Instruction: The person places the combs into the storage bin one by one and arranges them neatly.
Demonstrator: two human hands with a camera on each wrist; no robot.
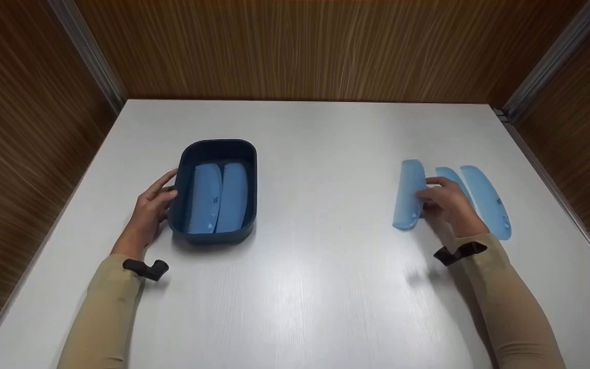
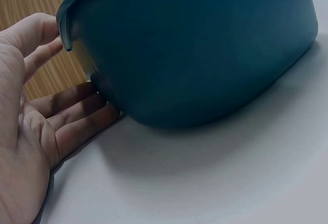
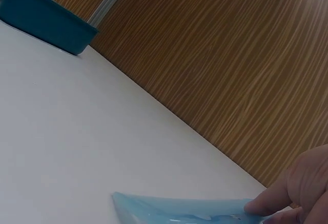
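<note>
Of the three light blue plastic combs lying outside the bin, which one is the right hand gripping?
The leftmost light blue plastic comb: the right hand pinches its edge, tipping it up. The other two lie flat, further right.

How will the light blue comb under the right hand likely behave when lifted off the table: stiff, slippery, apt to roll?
The comb looks thin, smooth plastic, so probably light and fairly stiff. Its long, flat shape suggests sliding on the white table rather than rolling. The right hand pinches one edge; that slick surface might slip.
</note>
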